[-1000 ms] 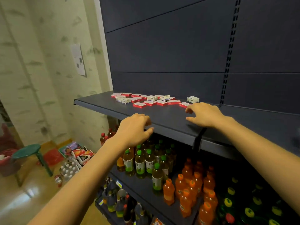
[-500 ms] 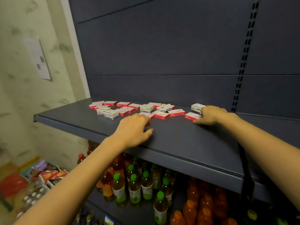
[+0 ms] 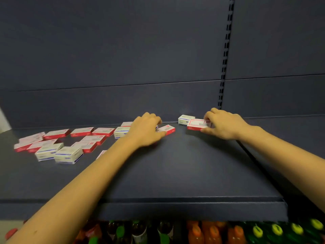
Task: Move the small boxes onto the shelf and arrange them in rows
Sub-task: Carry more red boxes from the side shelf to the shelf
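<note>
Nearest, below the shelf (image 3: 175,208) lip, stood bottles (image 3: 195,233) with orange, green and yellow caps; their labels were not readable. On the shelf, boxes (image 3: 68,154) lay loose at the left, red ones and white ones with a blue band, at mixed angles and not in rows. Left hand (image 3: 146,129) was palm down over the middle of the scatter, fingers curled over something hidden; could not tell if it gripped anything. A skewed box (image 3: 168,129) lay at its thumb tip. Right hand (image 3: 225,125) pinched the right end of a red box (image 3: 196,124), thumb at the near edge, fingers on top. That box lay left of the hand, long axis left to right, about parallel to the back panel (image 3: 123,103). A white box (image 3: 183,118) sat just behind it to the left, same axis. Right hand was nearer this pair, left hand nearer the scatter. Likely step: squaring the red box against the white one. Print on all boxes was blurred, no brand legible. A slotted upright (image 3: 226,50) ran up the panel behind the right hand
</note>
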`<move>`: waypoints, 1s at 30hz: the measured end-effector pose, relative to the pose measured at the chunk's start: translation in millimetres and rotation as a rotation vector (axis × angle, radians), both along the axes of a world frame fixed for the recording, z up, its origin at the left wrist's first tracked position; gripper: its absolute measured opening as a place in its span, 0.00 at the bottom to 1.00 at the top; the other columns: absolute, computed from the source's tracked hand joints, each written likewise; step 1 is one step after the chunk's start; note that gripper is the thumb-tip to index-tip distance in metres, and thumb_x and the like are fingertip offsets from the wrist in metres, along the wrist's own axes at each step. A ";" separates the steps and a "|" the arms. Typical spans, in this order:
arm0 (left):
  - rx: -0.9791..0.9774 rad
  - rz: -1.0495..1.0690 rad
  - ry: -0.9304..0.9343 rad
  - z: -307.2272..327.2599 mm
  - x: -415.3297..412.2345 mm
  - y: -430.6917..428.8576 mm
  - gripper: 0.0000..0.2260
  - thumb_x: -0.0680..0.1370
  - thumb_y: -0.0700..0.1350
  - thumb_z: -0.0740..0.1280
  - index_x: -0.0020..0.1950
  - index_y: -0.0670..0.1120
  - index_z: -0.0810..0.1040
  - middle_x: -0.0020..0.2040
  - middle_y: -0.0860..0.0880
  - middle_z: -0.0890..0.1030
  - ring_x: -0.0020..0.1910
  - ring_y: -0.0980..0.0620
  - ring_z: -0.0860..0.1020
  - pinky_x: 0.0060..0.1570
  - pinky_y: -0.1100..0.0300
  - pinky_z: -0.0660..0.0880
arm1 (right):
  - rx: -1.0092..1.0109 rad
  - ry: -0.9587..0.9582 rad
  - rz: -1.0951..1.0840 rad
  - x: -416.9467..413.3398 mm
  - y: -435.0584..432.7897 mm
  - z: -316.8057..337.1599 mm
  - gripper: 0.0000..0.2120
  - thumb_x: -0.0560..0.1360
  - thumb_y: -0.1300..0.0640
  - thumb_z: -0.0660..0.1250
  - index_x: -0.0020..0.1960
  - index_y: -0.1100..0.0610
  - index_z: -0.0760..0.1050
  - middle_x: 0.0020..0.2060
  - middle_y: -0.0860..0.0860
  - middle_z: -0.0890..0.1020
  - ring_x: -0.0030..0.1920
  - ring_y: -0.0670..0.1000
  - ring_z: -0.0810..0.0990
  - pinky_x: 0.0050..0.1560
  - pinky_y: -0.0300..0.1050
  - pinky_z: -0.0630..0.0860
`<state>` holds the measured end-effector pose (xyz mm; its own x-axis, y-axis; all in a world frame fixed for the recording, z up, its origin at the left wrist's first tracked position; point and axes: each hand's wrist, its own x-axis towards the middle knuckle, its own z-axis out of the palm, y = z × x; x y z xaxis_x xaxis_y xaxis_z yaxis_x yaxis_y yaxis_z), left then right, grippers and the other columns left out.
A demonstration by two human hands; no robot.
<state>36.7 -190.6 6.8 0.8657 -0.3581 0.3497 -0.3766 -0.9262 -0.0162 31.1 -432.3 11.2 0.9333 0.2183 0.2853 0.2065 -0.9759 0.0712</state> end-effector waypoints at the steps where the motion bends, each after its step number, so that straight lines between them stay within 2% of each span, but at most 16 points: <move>1: 0.019 -0.006 0.016 -1.1 10.0 -1.0 0.22 0.75 0.59 0.60 0.61 0.45 0.73 0.61 0.46 0.75 0.62 0.46 0.69 0.57 0.52 0.66 | 0.011 -0.014 -0.013 -3.9 -0.5 0.2 0.23 0.75 0.40 0.60 0.63 0.53 0.67 0.60 0.51 0.71 0.58 0.53 0.73 0.46 0.48 0.69; 6: 0.193 -0.029 0.108 -3.4 49.8 -7.6 0.23 0.74 0.62 0.60 0.53 0.43 0.75 0.55 0.45 0.78 0.58 0.45 0.71 0.53 0.53 0.63 | 0.050 -0.039 -0.091 -25.0 0.5 -3.1 0.23 0.75 0.39 0.60 0.63 0.52 0.67 0.60 0.50 0.72 0.57 0.52 0.73 0.46 0.48 0.72; 10: 0.281 -0.036 0.225 -3.2 70.8 -7.5 0.21 0.75 0.61 0.60 0.51 0.45 0.79 0.50 0.47 0.80 0.58 0.47 0.71 0.64 0.53 0.57 | 0.088 -0.064 -0.153 -44.0 -0.4 -9.2 0.23 0.74 0.39 0.60 0.63 0.52 0.67 0.60 0.49 0.72 0.57 0.51 0.73 0.45 0.46 0.72; 14: 0.231 -0.115 0.193 -0.6 75.8 -11.4 0.18 0.74 0.59 0.63 0.50 0.46 0.79 0.46 0.49 0.79 0.59 0.48 0.70 0.69 0.50 0.50 | 0.102 -0.067 -0.216 -64.3 -6.1 -15.2 0.22 0.74 0.38 0.60 0.62 0.51 0.67 0.60 0.48 0.72 0.56 0.50 0.73 0.43 0.45 0.70; 16: 0.188 -0.194 0.132 1.0 72.8 -18.9 0.16 0.73 0.58 0.65 0.53 0.47 0.78 0.49 0.48 0.79 0.58 0.47 0.71 0.67 0.51 0.53 | 0.108 -0.069 -0.250 -74.6 -10.9 -15.6 0.22 0.74 0.39 0.60 0.62 0.51 0.67 0.60 0.48 0.72 0.56 0.50 0.72 0.43 0.44 0.69; 18: 0.134 -0.285 0.074 3.7 67.5 -30.5 0.18 0.73 0.56 0.66 0.57 0.47 0.76 0.54 0.47 0.79 0.57 0.47 0.72 0.61 0.53 0.60 | 0.114 -0.079 -0.285 -85.9 -17.9 -13.7 0.22 0.74 0.39 0.60 0.62 0.51 0.67 0.60 0.48 0.72 0.56 0.49 0.72 0.43 0.44 0.69; 20: 0.016 -0.376 0.096 7.5 59.9 -44.3 0.19 0.73 0.54 0.68 0.59 0.46 0.74 0.57 0.46 0.77 0.54 0.47 0.74 0.52 0.54 0.66 | 0.120 -0.097 -0.321 -98.2 -27.1 -11.3 0.21 0.74 0.39 0.60 0.62 0.50 0.67 0.59 0.47 0.72 0.56 0.49 0.72 0.43 0.44 0.68; 22: -0.103 -0.465 0.154 11.3 48.5 -60.6 0.20 0.72 0.52 0.70 0.59 0.45 0.74 0.58 0.46 0.77 0.50 0.49 0.73 0.48 0.55 0.70 | 0.118 -0.114 -0.356 -111.9 -37.8 -8.2 0.21 0.74 0.38 0.60 0.61 0.49 0.68 0.58 0.47 0.72 0.57 0.49 0.72 0.42 0.44 0.67; 26: -0.177 -0.621 0.199 16.4 19.6 -98.2 0.18 0.70 0.51 0.73 0.56 0.46 0.76 0.55 0.47 0.78 0.50 0.49 0.75 0.52 0.50 0.75 | 0.110 -0.137 -0.407 -141.8 -61.8 -1.7 0.22 0.74 0.39 0.61 0.61 0.50 0.68 0.58 0.48 0.73 0.58 0.50 0.71 0.45 0.44 0.68; 30: -0.245 -0.754 0.219 25.5 -13.8 -140.0 0.17 0.67 0.50 0.75 0.53 0.46 0.78 0.52 0.48 0.81 0.49 0.49 0.78 0.51 0.52 0.77 | 0.088 -0.174 -0.464 -177.2 -89.1 3.3 0.22 0.74 0.40 0.62 0.61 0.52 0.70 0.57 0.51 0.74 0.58 0.52 0.71 0.53 0.48 0.69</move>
